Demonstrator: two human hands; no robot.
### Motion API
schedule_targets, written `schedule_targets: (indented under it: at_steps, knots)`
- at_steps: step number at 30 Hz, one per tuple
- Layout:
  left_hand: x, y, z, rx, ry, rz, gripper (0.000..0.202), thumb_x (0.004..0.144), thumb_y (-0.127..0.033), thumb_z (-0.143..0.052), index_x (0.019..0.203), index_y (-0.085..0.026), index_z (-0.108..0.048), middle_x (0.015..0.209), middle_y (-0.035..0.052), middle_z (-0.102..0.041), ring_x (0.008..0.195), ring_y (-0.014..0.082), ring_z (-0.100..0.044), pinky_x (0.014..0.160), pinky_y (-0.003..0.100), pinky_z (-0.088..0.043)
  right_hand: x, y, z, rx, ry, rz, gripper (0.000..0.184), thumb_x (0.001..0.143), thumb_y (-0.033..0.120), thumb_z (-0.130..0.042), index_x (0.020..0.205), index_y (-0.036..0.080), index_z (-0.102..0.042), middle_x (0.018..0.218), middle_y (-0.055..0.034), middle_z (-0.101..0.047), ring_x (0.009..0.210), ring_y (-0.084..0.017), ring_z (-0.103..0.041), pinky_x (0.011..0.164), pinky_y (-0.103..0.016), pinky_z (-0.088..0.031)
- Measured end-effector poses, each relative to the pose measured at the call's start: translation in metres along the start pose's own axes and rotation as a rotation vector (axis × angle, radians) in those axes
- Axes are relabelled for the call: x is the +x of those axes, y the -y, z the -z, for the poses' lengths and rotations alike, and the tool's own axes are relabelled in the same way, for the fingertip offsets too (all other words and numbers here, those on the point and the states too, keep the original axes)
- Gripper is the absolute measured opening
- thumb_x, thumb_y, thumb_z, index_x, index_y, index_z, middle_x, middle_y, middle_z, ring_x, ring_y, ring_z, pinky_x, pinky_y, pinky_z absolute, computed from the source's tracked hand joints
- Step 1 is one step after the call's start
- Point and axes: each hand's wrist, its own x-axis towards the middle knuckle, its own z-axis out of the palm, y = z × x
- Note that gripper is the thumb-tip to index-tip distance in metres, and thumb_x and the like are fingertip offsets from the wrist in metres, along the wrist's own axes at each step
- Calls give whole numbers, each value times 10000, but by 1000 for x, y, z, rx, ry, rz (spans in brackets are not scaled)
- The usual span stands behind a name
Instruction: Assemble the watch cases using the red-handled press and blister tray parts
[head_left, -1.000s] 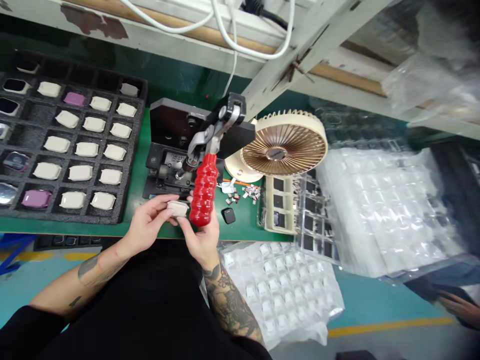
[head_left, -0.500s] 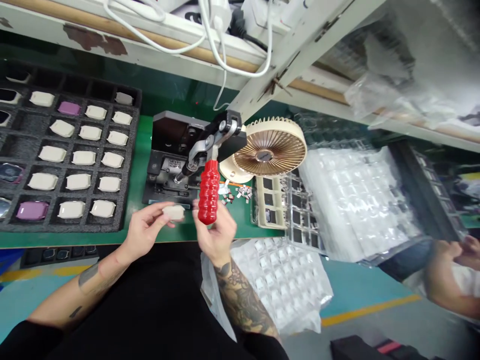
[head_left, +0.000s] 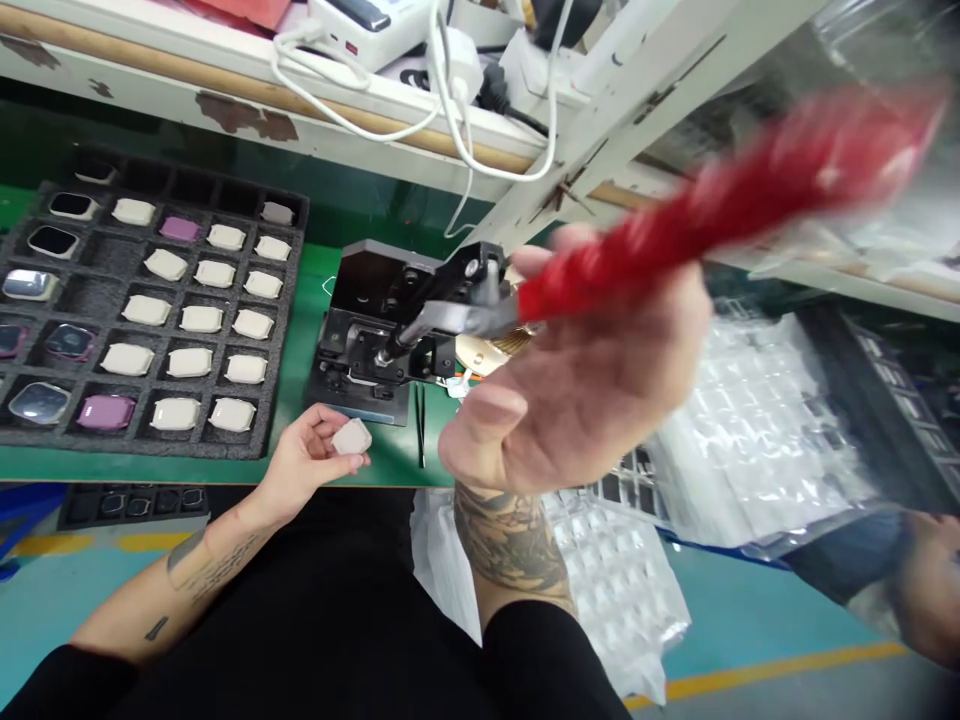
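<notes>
My left hand [head_left: 304,455] pinches a pale, rounded-square watch case [head_left: 352,437] between thumb and fingers, close to the front of a black hand press [head_left: 367,340]. Up at the press's lever is my right hand [head_left: 585,390], palm showing and thumb apart from the handle. The red lever handle [head_left: 720,210] crosses in front of its fingers, which are partly hidden and blurred. A metal plunger [head_left: 390,350] points down into the press. Black tweezers [head_left: 421,425] lie on the green bench between my hands.
To the left, a dark foam tray [head_left: 289,300] holds several pale, purple and glass-faced watch cases. Behind the right hand a fan [head_left: 480,355] is partly hidden. Clear plastic trays [head_left: 757,400] lie at right, beside another person's blurred arm [head_left: 930,590]. White cables [head_left: 487,160] hang from the shelf.
The red handle has swung up and to the right with my right hand. The watch case in my left hand has tilted. The tweezers have come into sight.
</notes>
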Motion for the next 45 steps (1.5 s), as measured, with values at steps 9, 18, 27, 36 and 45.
schedule_targets:
  at_steps: [9, 18, 27, 36, 45]
  knots:
    - [-34, -16, 19, 702, 86, -412, 411, 902, -121, -835, 1280, -260, -755, 1112, 21, -781, 916, 117, -753, 868, 207, -630, -155, -25, -19, -255, 371, -168, 472, 996, 58, -588, 1452, 160, -648, 1362, -132, -720, 1312, -227, -686, 1135, -438, -632]
    - [-24, -42, 11, 993, -22, -641, 379, 990, -184, -779, 1357, -212, -693, 1220, 70, -741, 932, 137, -712, 855, 261, -611, -147, -67, -41, -489, 646, -211, 382, 1049, 117, -509, 1337, 171, -753, 1292, -139, -745, 1207, -265, -696, 1067, -450, -643]
    - [22, -27, -5, 1793, -188, -543, 352, 1141, -286, -549, 1455, -203, -685, 1455, 105, -698, 821, 193, -771, 603, 349, -524, -168, -18, 15, -216, 381, -333, 592, 1034, 61, -545, 1584, 275, -592, 1486, -92, -680, 1414, -177, -663, 1200, -375, -617]
    - [52, -35, -22, 1917, 3, -303, 409, 1078, -116, -493, 1361, -235, -764, 1312, 124, -753, 892, 287, -797, 670, 388, -570, -181, -25, 40, -283, 373, -332, 616, 1014, 27, -577, 1588, 252, -585, 1482, -106, -687, 1408, -174, -674, 1191, -371, -636]
    - [-10, -22, -33, 800, -83, -467, 249, 1068, -291, -693, 1273, -162, -750, 1010, 46, -773, 836, 140, -699, 779, 243, -583, -146, -23, 26, -128, 494, 86, 681, 916, -19, -714, 1553, 202, -618, 1387, -138, -712, 1343, -215, -698, 1111, -397, -664]
